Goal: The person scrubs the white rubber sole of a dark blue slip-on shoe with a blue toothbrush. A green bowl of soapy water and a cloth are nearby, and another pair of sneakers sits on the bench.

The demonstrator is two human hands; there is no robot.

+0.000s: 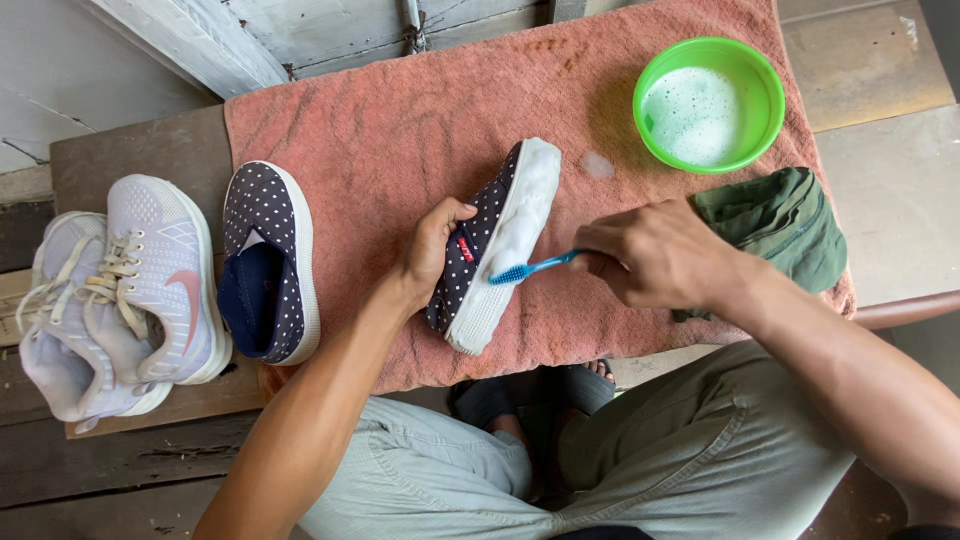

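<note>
My left hand [432, 248] grips a dark polka-dot slip-on shoe [490, 245], tipped on its side with the white, soapy sole facing right. My right hand [655, 255] holds a blue toothbrush [528, 268] whose bristles touch the sole's edge. The matching polka-dot shoe [268, 262] lies upright to the left on the pink towel [400, 130].
A green bowl [709, 103] of foamy water stands at the towel's back right. A dark green cloth [785, 225] is bunched beside my right hand. A pair of pale grey sneakers [125, 295] rests at the far left on the wooden bench [140, 160]. My knees sit below the bench edge.
</note>
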